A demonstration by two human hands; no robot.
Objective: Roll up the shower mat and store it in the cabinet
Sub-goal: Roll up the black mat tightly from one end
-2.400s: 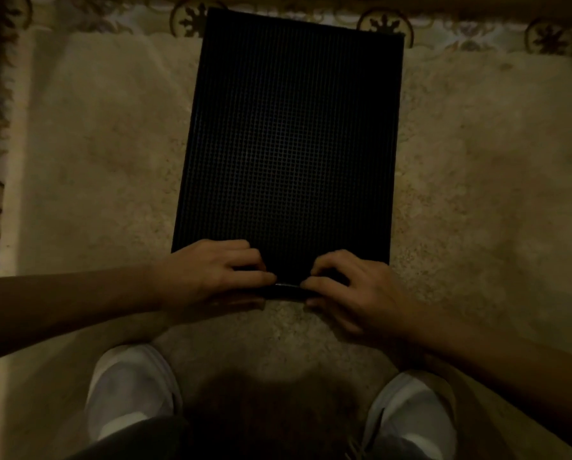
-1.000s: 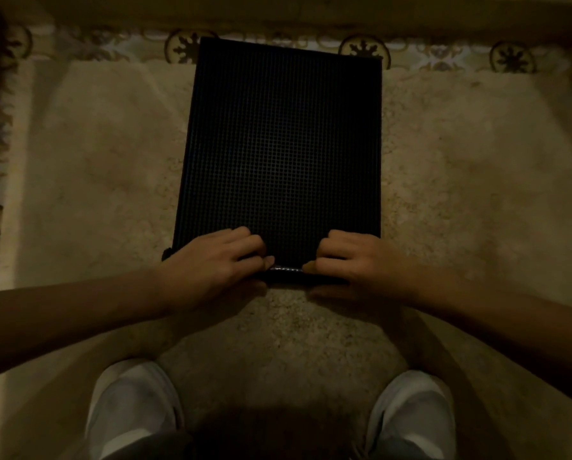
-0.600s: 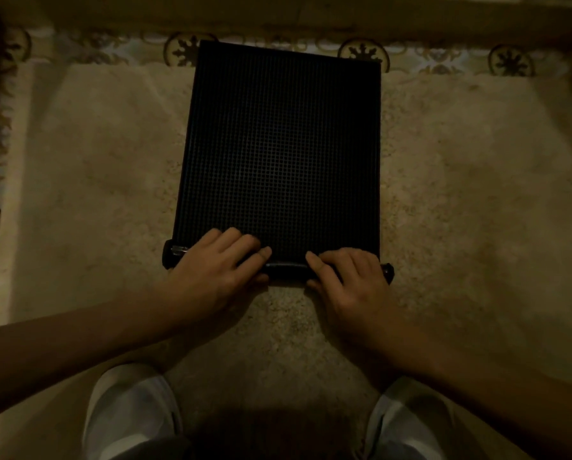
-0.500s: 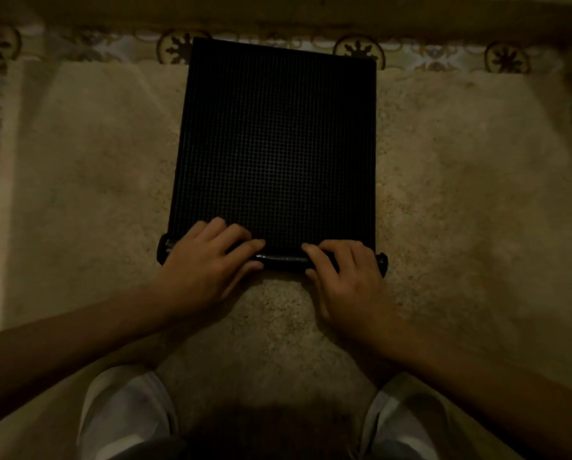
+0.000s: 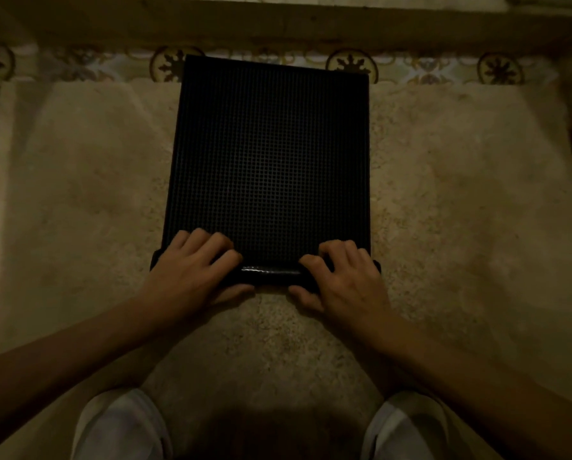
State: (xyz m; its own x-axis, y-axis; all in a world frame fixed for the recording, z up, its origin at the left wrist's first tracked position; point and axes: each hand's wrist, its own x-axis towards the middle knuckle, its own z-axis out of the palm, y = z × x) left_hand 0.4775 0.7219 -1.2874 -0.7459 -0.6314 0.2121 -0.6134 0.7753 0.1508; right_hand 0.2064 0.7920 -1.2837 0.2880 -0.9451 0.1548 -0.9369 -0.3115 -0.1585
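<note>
A black shower mat (image 5: 268, 161) with a fine grid of holes lies flat on a beige rug, long side running away from me. Its near end is curled into a thin roll (image 5: 268, 272) that spans the mat's width. My left hand (image 5: 191, 270) grips the left part of the roll, fingers over the top and thumb under the near side. My right hand (image 5: 344, 277) holds the right part the same way. The roll's middle shows between my hands.
The beige rug (image 5: 460, 194) spreads wide on both sides of the mat. A patterned tile strip (image 5: 427, 68) and a dark raised ledge (image 5: 278, 24) lie beyond the mat's far end. My two white shoes (image 5: 119, 426) are at the bottom.
The near end of the mat went from a lifted edge to a tight roll. Both hands moved forward with it and spread toward the roll's ends.
</note>
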